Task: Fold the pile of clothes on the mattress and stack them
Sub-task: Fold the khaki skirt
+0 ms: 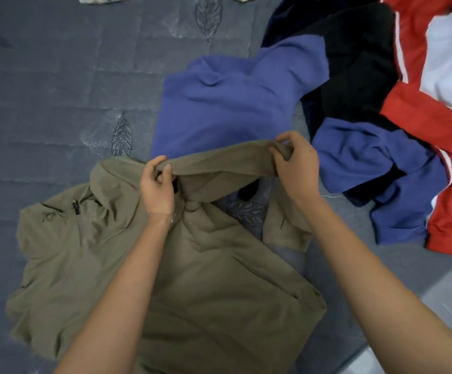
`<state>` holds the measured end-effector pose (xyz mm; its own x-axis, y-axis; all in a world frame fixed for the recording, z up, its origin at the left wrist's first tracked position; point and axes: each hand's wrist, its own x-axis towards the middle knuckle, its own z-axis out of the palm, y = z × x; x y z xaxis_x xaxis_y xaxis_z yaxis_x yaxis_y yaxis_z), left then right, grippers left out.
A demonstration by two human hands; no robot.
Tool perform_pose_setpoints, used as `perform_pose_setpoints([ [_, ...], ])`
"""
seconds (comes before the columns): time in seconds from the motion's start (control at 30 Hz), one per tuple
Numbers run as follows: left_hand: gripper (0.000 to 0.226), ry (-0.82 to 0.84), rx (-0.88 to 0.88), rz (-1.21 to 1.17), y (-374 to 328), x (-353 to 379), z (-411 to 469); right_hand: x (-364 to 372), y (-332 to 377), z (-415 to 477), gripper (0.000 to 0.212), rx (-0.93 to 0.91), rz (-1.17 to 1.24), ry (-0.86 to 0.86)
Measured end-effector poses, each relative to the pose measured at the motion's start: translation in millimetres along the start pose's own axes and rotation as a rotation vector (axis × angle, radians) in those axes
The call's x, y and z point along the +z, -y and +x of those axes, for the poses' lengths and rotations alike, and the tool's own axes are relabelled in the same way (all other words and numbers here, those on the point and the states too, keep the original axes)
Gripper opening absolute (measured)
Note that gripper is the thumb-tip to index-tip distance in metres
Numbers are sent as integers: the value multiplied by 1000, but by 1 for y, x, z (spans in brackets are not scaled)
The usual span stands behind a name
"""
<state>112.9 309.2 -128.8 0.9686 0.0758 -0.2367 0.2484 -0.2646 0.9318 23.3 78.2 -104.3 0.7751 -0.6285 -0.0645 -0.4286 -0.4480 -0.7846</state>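
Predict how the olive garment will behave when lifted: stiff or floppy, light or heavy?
Probably floppy: the olive garment sags between the left hand and right hand. Likely light: pinching fingers alone hold its edge up.

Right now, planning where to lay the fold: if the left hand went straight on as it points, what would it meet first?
Probably the blue top lying just beyond the olive garment the left hand grips; height above it is unclear.

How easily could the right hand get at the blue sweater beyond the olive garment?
Probably yes, once free: the right hand grips a lifted edge of the olive garment, as does the left hand. The blue sweater lies exposed beyond it, nothing between.
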Motion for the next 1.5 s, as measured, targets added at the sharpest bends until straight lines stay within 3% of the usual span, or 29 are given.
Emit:
perform_pose_setpoints([
  [0.13, 46, 251, 151, 23, -10, 26, -4, -18, -18, 28, 30, -21, -28, 17],
  [0.27, 43, 457, 418, 568, 7, 40, -3, -25, -43, 33, 46, 100, -152, 168],
  [0.4, 47, 605, 269, 1140, 11, 51, -1, -42, -60, 32, 38, 156, -399, 402],
  [0.47, 51, 628, 246, 1239, 8, 54, 1, -50, -68, 33, 23, 156, -531, 503],
  [0.5, 52, 630, 234, 1254, 8, 55, 1, -54, -72, 34, 32, 173, -522, 519],
  [0.57, 52, 580, 231, 1218, 5, 60, -2, -60, -75, 36, 49, 213, -334, 493],
  [0.67, 50, 349, 298, 1019, 1, 70, -18, -67, -62, 42, 54, 255, -16, 373],
  [0.73, 34, 246, 282, 810, -7, 82, -30, -69, -51, 48, 54, 272, 94, 334],
  [0.77, 22, 264, 209, 677, -13, 88, -37, -70, -46, 51, 53, 286, 136, 325],
  [0.83, 11, 459, -10, 487, -27, 105, -51, -72, -38, 56, 48, 326, 247, 313],
  [0.93, 21, 662, -122, 253, -44, 126, -66, -76, -27, 60, 21, 442, 519, 372],
  [1.03, 35, 688, -227, 12, -66, 148, -80, -81, -24, 65, 28, 482, 704, 431],
  [1.13, 37, 680, -314, -180, -81, 167, -79, -85, -27, 66, 42, 437, 702, 474],
  [1.3, 29, 500, 7, 61, -91, 181, -52, -98, -42, 63, 47, 414, 618, 530],
  [1.4, 36, 520, -63, -21, -102, 186, -42, -98, -54, 52, 57, 450, 553, 614],
  [1.5, 44, 580, -248, -173, -117, 190, -47, -90, -64, 38, 72, 499, 505, 697],
])
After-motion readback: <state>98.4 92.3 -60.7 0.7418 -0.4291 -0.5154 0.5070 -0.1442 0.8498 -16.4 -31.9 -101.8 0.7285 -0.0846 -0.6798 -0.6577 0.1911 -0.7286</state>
